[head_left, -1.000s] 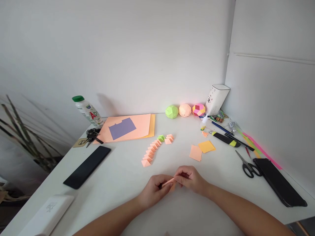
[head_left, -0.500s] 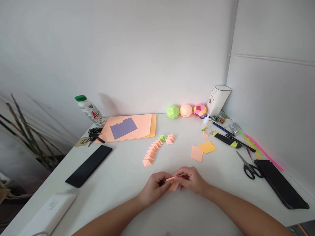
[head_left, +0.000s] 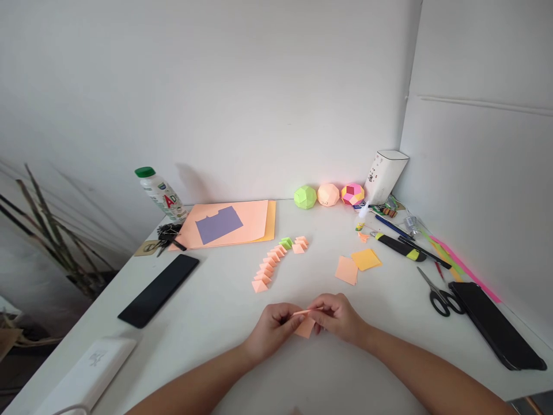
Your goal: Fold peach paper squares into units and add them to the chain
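Note:
A small peach paper square [head_left: 306, 328], folded along its upper edge, is pinched between my two hands just above the table. My left hand [head_left: 275, 329] is closed on its left side, thumb on top. My right hand [head_left: 337, 316] grips the right side with thumb and fingers. Part of the fold is hidden behind the fingers. Beyond my hands a curved row of folded peach paper pieces [head_left: 266, 268] runs away from me, with green folded pieces [head_left: 286, 242] at its far end. A short group of peach pieces [head_left: 299, 245] lies beside them.
Peach squares [head_left: 346, 270] and yellow squares [head_left: 366, 259] lie right of centre. Scissors [head_left: 441, 297], a cutter knife [head_left: 400, 246] and a black case [head_left: 496, 325] are at right. Paper balls [head_left: 328, 195] stand by the wall. A black phone [head_left: 159, 291] and white box [head_left: 88, 374] sit left.
Both hands stay nearly in place, still pinching the paper. Its lower flap now shows a little more between them. The whole view has shifted slightly.

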Tool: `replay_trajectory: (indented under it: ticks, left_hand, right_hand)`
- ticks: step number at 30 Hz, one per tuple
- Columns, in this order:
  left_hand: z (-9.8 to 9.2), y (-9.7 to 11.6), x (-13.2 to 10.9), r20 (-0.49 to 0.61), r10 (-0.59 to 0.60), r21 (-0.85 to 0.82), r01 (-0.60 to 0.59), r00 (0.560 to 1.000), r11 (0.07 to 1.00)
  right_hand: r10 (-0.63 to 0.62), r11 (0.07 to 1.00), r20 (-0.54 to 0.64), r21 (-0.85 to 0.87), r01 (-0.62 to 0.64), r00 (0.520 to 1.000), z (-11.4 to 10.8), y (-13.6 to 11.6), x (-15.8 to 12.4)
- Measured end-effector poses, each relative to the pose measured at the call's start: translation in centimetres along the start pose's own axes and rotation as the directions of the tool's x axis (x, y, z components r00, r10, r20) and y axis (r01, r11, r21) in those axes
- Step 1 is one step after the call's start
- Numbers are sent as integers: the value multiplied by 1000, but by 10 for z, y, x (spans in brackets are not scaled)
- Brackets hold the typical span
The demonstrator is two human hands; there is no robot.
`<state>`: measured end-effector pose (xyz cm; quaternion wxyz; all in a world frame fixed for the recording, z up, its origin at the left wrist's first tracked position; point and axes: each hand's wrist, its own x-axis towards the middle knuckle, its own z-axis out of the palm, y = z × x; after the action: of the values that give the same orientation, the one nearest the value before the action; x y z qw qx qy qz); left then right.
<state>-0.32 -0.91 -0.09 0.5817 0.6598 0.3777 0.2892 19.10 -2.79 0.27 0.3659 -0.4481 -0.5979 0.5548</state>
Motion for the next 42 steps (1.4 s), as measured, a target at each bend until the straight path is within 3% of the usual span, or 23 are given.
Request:
replay_trajectory:
  ticks: [18, 31, 42]
  left_hand:
    - [-1, -3, 0, 47, 23, -46, -21, 999, 999]
    - [3, 2, 0, -15, 25, 37, -25, 1000, 999]
    - [-3, 4, 0, -119, -14, -194, -10, 993, 981]
  right_hand:
    - [54, 998, 42, 16, -55, 998, -3, 0, 2]
    - [33, 999, 87, 3, -33, 996, 6, 4, -2]
    - [69, 997, 10, -18, -69, 998, -3, -2, -1]
